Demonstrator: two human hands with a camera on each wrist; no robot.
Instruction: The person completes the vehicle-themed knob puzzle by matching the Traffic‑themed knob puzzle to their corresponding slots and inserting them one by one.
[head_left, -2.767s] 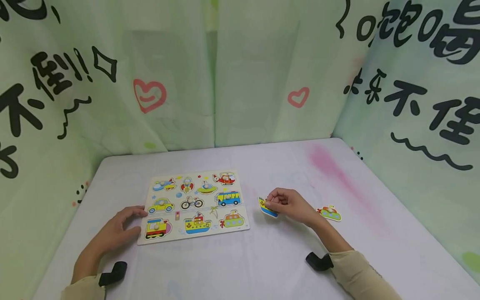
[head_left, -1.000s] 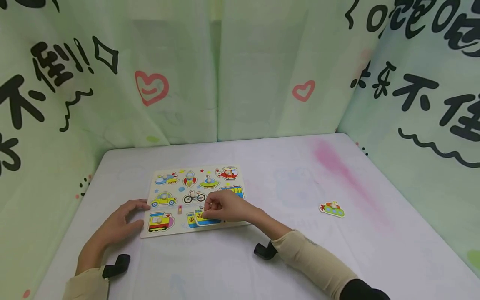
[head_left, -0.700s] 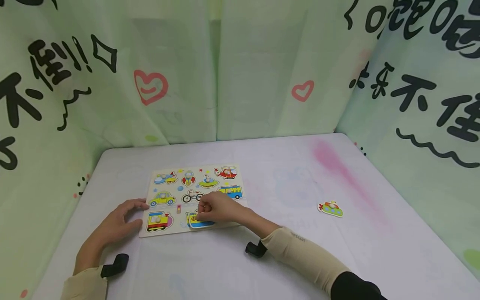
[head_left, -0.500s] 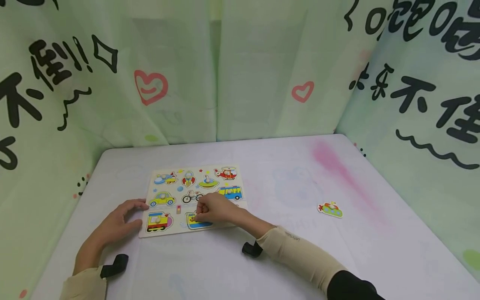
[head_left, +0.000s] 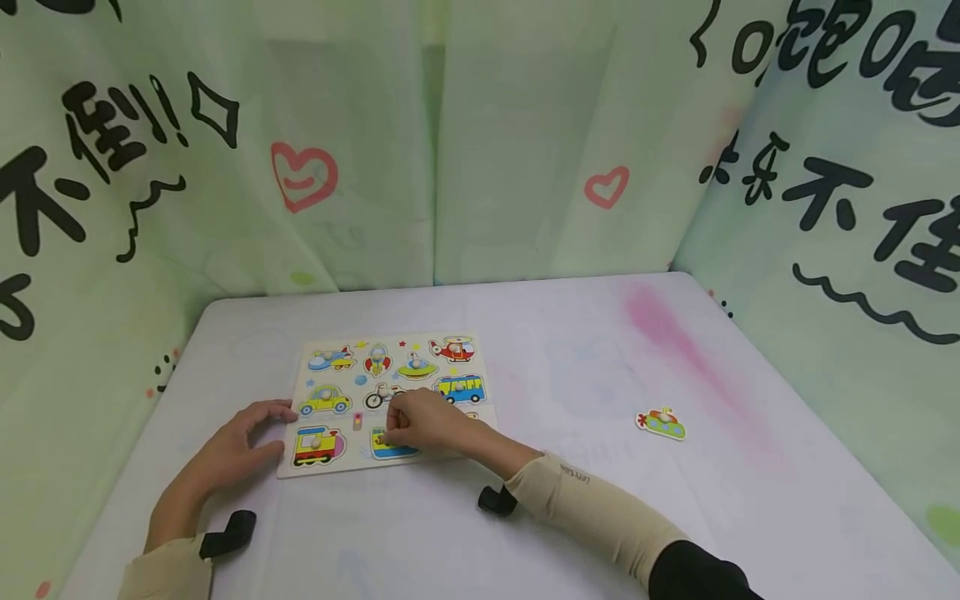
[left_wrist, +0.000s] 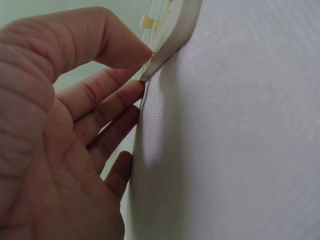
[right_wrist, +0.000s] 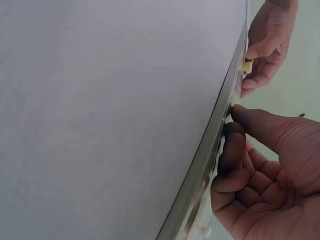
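Observation:
A wooden knob puzzle board [head_left: 356, 452] with vehicle pictures lies flat on the white table. My right hand [head_left: 433, 421] is over its bottom row, thumb and forefinger pinching a yellow-and-blue ship puzzle piece [head_left: 394, 451] at the ship picture. The hand hides the ship's upper and right parts, and most of the board's lower right corner. My left hand [head_left: 236, 458] rests at the board's left side, its fingers loosely bent and thumb and fingertips touching the edge, as the left wrist view shows by the board corner [left_wrist: 172, 45]. A green submarine piece [head_left: 662, 423] lies apart on the right.
A train piece [head_left: 318, 447], a car piece [head_left: 326, 399] and a bus piece [head_left: 461, 388] sit on the board among other vehicles. Pale green curtains [head_left: 517, 150] with lettering and hearts enclose the table [head_left: 570, 358] behind and at both sides.
My right hand has carried the ship piece left from the open table onto the board, then shifted slightly left and down over the ship picture. My left hand has stayed at the board's edge.

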